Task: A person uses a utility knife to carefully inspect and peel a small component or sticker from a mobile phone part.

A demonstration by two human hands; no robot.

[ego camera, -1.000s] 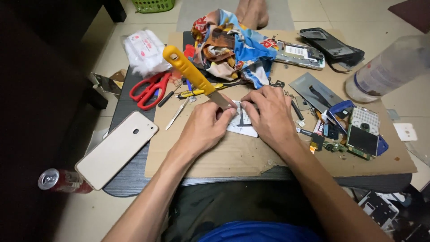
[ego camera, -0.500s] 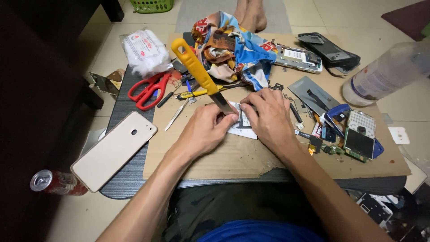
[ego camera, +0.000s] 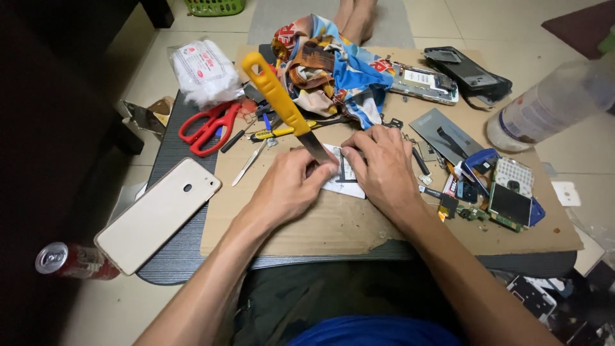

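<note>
On cardboard (ego camera: 359, 221), left hand (ego camera: 288, 189) fingers clamp a yellow-handled knife (ego camera: 282, 106); right hand (ego camera: 384, 170) fingers press together on a small white part (ego camera: 343, 179).

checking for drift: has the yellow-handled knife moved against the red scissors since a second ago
No. The yellow-handled knife keeps the same slant, handle above the red scissors, blade tip at the left hand. Only the camera shifted.

scissors (ego camera: 208, 125) left of knife (ego camera: 282, 106)
</note>
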